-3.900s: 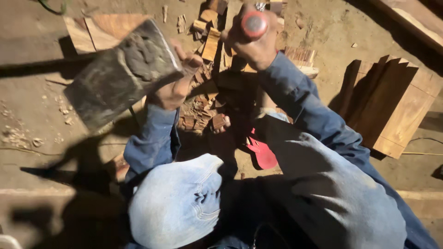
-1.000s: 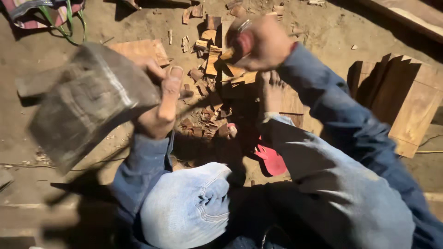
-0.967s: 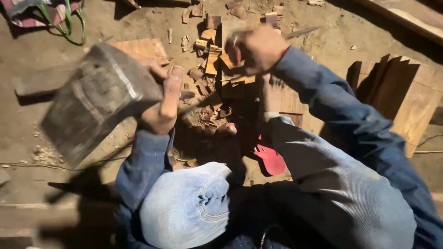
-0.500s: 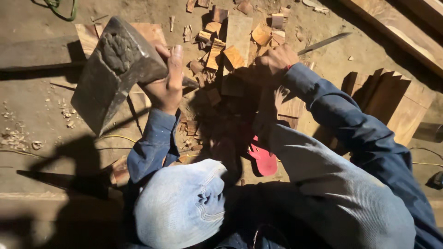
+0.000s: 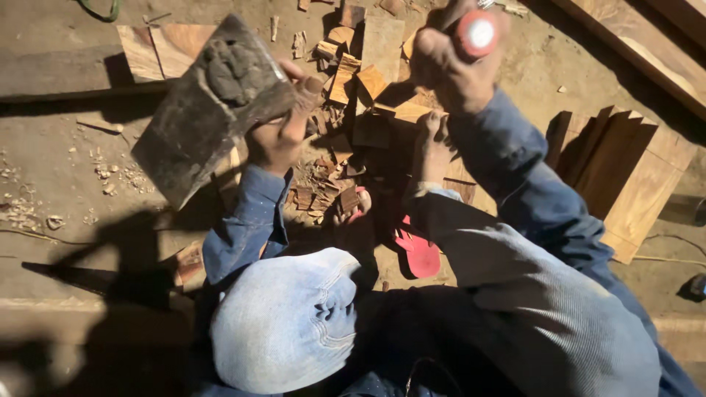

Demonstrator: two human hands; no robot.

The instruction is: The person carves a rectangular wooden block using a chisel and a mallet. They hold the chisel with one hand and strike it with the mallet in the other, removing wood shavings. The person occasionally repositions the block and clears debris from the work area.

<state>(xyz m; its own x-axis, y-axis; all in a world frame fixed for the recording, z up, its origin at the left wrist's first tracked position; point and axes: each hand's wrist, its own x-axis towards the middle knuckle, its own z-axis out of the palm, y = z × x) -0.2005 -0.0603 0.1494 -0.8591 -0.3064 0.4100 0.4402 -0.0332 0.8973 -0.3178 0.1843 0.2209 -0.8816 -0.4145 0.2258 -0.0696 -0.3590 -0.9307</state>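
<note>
My left hand [image 5: 276, 140] grips a heavy, dark, battered wooden block [image 5: 209, 110], held up at a tilt over the dirt floor on the left. Raised toward the camera at the top centre, my right hand [image 5: 448, 66] is closed around a tool with a round red end cap [image 5: 476, 33]; its lower part is hidden by the hand. Below both hands lies a pile of small cut wood pieces [image 5: 360, 81] and chips [image 5: 323, 187]. A bare foot [image 5: 430, 151] rests on a wood piece among them. My denim-clad knees fill the lower frame.
A red sandal [image 5: 415, 254] lies under my leg. Several slanted wooden boards [image 5: 625, 173] lean together on the right. A long timber beam [image 5: 640, 55] crosses the top right corner, and flat boards [image 5: 158, 48] lie at the top left. Wood chips scatter the dirt at left.
My right hand has risen from the wood pile toward the camera, showing the tool's red cap. The block in my left hand stays raised, shifted slightly right.
</note>
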